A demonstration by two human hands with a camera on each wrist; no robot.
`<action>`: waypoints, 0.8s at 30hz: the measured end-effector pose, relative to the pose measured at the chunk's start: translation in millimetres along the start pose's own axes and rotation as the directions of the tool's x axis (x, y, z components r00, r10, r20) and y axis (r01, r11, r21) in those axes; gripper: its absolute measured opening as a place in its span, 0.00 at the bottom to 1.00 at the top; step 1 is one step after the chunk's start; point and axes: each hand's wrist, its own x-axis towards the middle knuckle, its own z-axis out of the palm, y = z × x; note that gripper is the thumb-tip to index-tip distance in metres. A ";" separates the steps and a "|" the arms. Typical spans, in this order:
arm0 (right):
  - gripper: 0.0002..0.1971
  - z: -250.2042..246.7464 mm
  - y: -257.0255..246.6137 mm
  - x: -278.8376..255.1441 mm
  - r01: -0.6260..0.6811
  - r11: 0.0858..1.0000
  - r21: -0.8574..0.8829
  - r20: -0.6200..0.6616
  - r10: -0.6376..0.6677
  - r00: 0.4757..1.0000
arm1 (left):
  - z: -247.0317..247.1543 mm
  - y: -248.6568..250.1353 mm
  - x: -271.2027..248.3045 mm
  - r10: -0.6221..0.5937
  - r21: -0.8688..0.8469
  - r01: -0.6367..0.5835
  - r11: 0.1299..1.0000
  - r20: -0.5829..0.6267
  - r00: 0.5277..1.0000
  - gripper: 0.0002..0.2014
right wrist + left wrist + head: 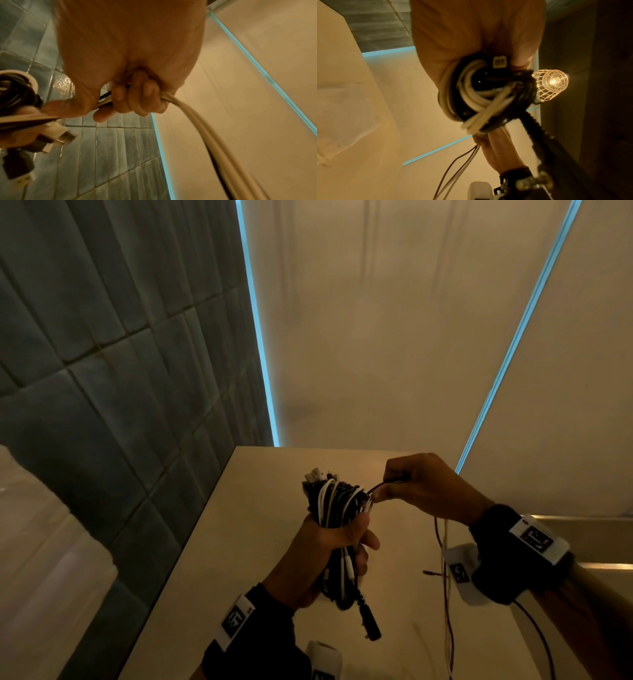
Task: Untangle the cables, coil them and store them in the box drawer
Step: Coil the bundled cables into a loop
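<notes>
My left hand (337, 537) grips a bundle of black and white cables (334, 501) upright above the beige table (246, 542). Plug ends stick out at the bundle's top, and a black barrel connector (368, 623) hangs below my fist. Just right of the bundle, my right hand (394, 487) pinches the loose cable strands (375, 486) leading off it. In the right wrist view the fingers (137, 97) are curled round white and black strands (197, 121) that run on down. The left wrist view shows the coil (481, 92) from its end. The strands' tails (445, 577) hang down to the table.
A grey tiled wall (102, 371) stands on the left, beige panels with blue light strips (260, 337) behind. A caged lamp (551, 83) glows in the left wrist view. A metal-edged ledge (582, 518) lies on the right, a pale surface (41, 559) at the far left.
</notes>
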 end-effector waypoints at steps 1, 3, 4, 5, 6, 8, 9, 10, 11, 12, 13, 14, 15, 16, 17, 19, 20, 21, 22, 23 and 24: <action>0.21 0.7 2.0 -0.3 -0.007 1.000 -0.005 -0.003 0.007 1.000 | -1.1 -1.0 -0.2 -0.010 0.002 0.010 1.000 0.005 1.000 0.14; 0.23 2.1 4.5 -1.5 -0.011 1.000 -0.013 -0.004 0.011 1.000 | -2.9 -2.6 0.9 -0.065 -0.003 0.065 0.998 0.020 0.998 0.13; 0.23 3.2 5.1 -1.8 -0.006 1.000 -0.019 0.018 0.007 1.000 | -3.9 -3.8 1.9 -0.112 0.004 0.112 0.994 0.036 0.993 0.12; 0.25 4.4 5.4 -2.0 -0.007 1.000 -0.021 0.051 0.008 0.999 | -3.9 -4.4 2.7 -0.161 0.011 0.161 0.987 0.055 0.985 0.10; 0.25 5.6 5.8 -2.5 -0.014 1.000 -0.019 0.087 0.015 0.996 | -4.6 -5.7 3.1 -0.198 0.008 0.198 0.980 0.074 0.977 0.07; 0.23 5.5 8.8 -3.2 -0.048 0.999 -0.002 0.146 0.048 0.988 | -5.1 -5.8 2.6 -0.221 -0.048 0.225 0.973 0.076 0.972 0.02; 0.22 3.4 11.9 -4.8 -0.087 0.996 0.021 0.175 0.082 0.981 | -6.1 -5.1 2.5 -0.216 -0.099 0.220 0.970 0.054 0.975 0.04; 0.23 1.0 16.3 -8.3 -0.145 0.987 0.071 0.206 0.127 0.970 | -8.9 -5.6 3.2 -0.211 -0.182 0.212 0.960 0.026 0.977 0.07; 0.24 -1.3 21.8 -14.0 -0.223 0.962 0.158 0.237 0.183 0.954 | -13.4 -6.5 5.2 -0.204 -0.274 0.191 0.942 -0.019 0.979 0.10; 0.25 -3.1 27.2 -20.6 -0.303 0.908 0.288 0.263 0.230 0.937 | -19.6 -8.2 8.4 -0.189 -0.351 0.152 0.924 -0.072 0.979 0.11; 0.25 -3.0 31.1 -26.5 -0.355 0.833 0.425 0.267 0.259 0.928 | -25.7 -10.6 12.6 -0.174 -0.403 0.110 0.909 -0.126 0.977 0.11; 0.24 -2.1 31.9 -30.6 -0.370 0.751 0.546 0.240 0.284 0.929 | -30.9 -13.4 16.7 -0.162 -0.425 0.074 0.902 -0.174 0.971 0.12; 0.22 0.1 29.5 -32.9 -0.345 0.691 0.636 0.170 0.311 0.935 | -33.9 -15.8 20.2 -0.152 -0.426 0.049 0.903 -0.212 0.965 0.13; 0.19 4.5 23.9 -33.9 -0.279 0.671 0.687 0.054 0.335 0.941 | -34.9 -18.8 23.5 -0.146 -0.417 0.033 0.908 -0.241 0.960 0.15; 0.17 10.1 14.1 -34.9 -0.196 0.695 0.692 -0.084 0.347 0.934 | -33.3 -21.0 25.5 -0.139 -0.411 0.026 0.911 -0.248 0.959 0.15; 0.14 23.6 -15.0 -37.3 -0.080 0.831 0.551 -0.329 0.304 0.894 | -24.9 -25.0 28.7 -0.129 -0.395 0.023 0.918 -0.245 0.961 0.15; 0.12 31.0 -31.4 -38.8 -0.043 0.893 0.448 -0.384 0.236 0.893 | -20.2 -28.9 30.5 -0.125 -0.393 0.020 0.919 -0.244 0.962 0.15; 0.10 38.4 -46.3 -40.7 -0.010 0.929 0.369 -0.385 0.163 0.908 | -16.5 -34.2 32.3 -0.117 -0.395 0.015 0.919 -0.236 0.965 0.16; 0.09 45.5 -58.0 -42.3 0.022 0.945 0.328 -0.359 0.103 0.928 | -13.5 -39.5 33.9 -0.101 -0.395 0.005 0.918 -0.224 0.969 0.20; 0.09 52.4 -64.8 -43.8 0.047 0.952 0.303 -0.326 0.058 0.944 | -11.6 -44.3 35.3 -0.097 -0.401 0.001 0.916 -0.218 0.971 0.27; 0.09 58.3 -65.7 -44.3 0.060 0.964 0.258 -0.313 0.024 0.949 | -9.8 -46.8 35.3 -0.109 -0.413 0.005 0.911 -0.227 0.968 0.34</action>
